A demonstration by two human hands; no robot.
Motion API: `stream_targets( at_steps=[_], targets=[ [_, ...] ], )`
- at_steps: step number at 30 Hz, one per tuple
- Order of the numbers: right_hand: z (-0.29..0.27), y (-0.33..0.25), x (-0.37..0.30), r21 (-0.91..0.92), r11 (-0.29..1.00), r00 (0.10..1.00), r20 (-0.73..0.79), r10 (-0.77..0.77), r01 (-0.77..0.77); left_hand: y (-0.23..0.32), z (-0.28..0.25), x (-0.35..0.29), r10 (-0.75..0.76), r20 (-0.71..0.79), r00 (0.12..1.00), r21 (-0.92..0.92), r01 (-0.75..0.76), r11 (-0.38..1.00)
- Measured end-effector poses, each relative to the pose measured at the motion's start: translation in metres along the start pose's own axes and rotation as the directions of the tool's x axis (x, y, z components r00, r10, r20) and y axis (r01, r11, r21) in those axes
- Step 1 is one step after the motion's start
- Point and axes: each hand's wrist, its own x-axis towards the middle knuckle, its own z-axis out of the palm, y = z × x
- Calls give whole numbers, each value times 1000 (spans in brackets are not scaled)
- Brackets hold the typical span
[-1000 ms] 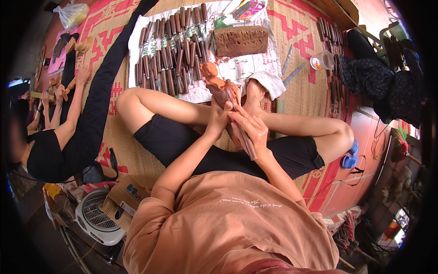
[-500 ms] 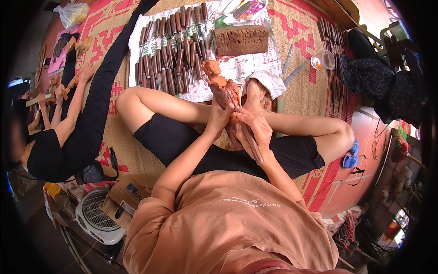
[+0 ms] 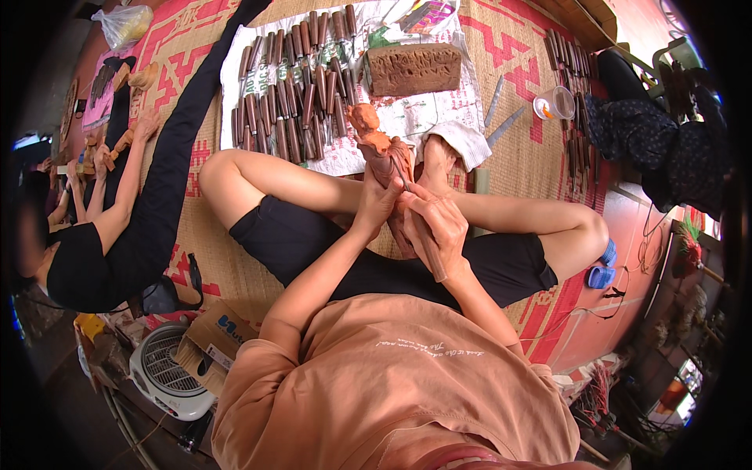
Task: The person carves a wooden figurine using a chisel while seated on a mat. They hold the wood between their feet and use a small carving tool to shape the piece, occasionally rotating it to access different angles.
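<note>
- Left hand (image 3: 377, 205) at frame centre, fingers wrapped round the lower part of a reddish-brown carved wooden figurine (image 3: 377, 149); figurine points toward the top of the frame, propped by the person's bare foot (image 3: 435, 160).
- Right hand (image 3: 435, 229) just right of the left, touching it, fist closed on a wooden-handled carving chisel (image 3: 430, 252); handle end sticks out below the hand, blade tip at the figurine.
- Upper centre: white cloth (image 3: 407, 117) on a woven red-and-tan mat (image 3: 517, 78), carrying rows of wooden-handled chisels (image 3: 294, 102) and a carved brown wood block (image 3: 413, 68).
- Upper right: clear plastic cup (image 3: 556, 102), more chisels beside it.
- Left edge: another person in black (image 3: 102, 251), hands on a small pale carving (image 3: 117, 149).
- Lower left: white fan (image 3: 160, 372), cardboard box (image 3: 215, 341).
</note>
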Motion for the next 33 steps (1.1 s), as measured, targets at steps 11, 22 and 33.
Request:
stream_targets(
  at_steps=[11,22,33],
  targets=[
    [5,7,2,157,986,997,-54,57,-48,1,-2,-1,-49,43,998,91,45,995],
    [-14,5,-4,214,972,962,-270,-33,93,8,4,2,-67,91,994,-16,68,998],
    [4,12,-2,97,995,984,-180,-19,37,14,10,-1,-39,57,998,-24,40,999]
  ],
)
